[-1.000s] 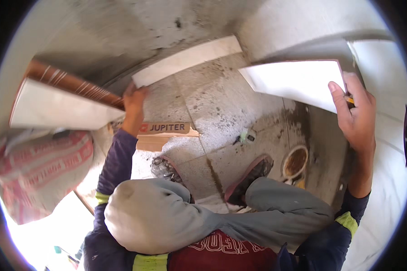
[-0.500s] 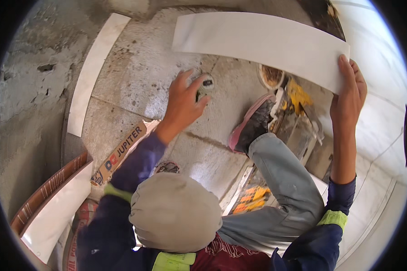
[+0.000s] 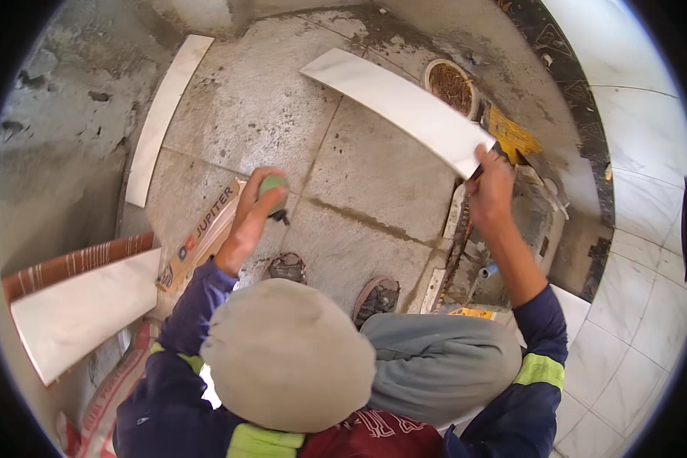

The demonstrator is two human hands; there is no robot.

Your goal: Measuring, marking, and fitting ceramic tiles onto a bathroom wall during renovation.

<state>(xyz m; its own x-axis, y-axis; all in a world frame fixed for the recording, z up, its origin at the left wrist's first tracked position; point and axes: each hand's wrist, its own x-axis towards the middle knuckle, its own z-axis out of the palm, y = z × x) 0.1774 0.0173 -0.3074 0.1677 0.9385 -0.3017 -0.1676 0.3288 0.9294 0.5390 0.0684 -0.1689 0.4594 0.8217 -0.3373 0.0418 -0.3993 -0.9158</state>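
My right hand (image 3: 490, 183) grips one end of a long white tile strip (image 3: 397, 107), which slants up and to the left above the concrete floor. The fingers wrap round its near corner. My left hand (image 3: 250, 214) is closed round a small green, rounded thing with a black part (image 3: 273, 195); its kind does not show clearly. This hand hangs over the floor, beside a long cardboard box (image 3: 206, 230). Another narrow white tile strip (image 3: 168, 118) lies on the floor by the left wall.
A round white bucket (image 3: 427, 76) with brown contents stands beyond the tile strip. Next to it are a yellow piece (image 3: 515, 136) and a grey tray (image 3: 542, 202). At left lean a white tile (image 3: 88, 309) and a brown one (image 3: 76, 263), near a red-and-white sack (image 3: 114, 397).
My right hand has brought the tile strip lower and to the left, tilting it. The left hand has closed on the green thing and moved left and nearer. My right foot has drawn back.
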